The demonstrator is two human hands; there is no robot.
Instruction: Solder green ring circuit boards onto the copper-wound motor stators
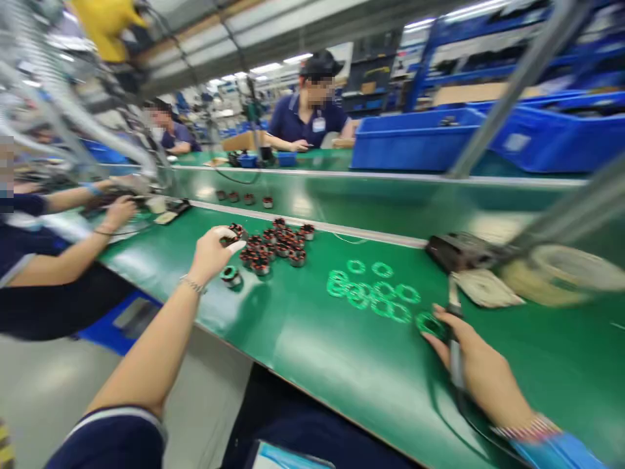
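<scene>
My left hand (215, 251) reaches across the green bench (312, 339) and is closed on a small wound coil part (233, 233) at the left edge of a cluster of several such parts (278, 244). One more part with a green ring (230, 276) lies just below that hand. My right hand (476, 368) rests on the bench, fingers wrapped round a thin grey tool (454, 326), its fingertips touching a green ring (430, 322). Several loose green rings (374, 290) lie between the two hands.
A black device (459, 251) and a roll of tape (561, 273) sit at the right. A conveyor belt (371, 198) behind carries a few parts (241, 197). Blue bins (478, 137) stand beyond. Co-workers sit left (58, 254) and across (307, 111).
</scene>
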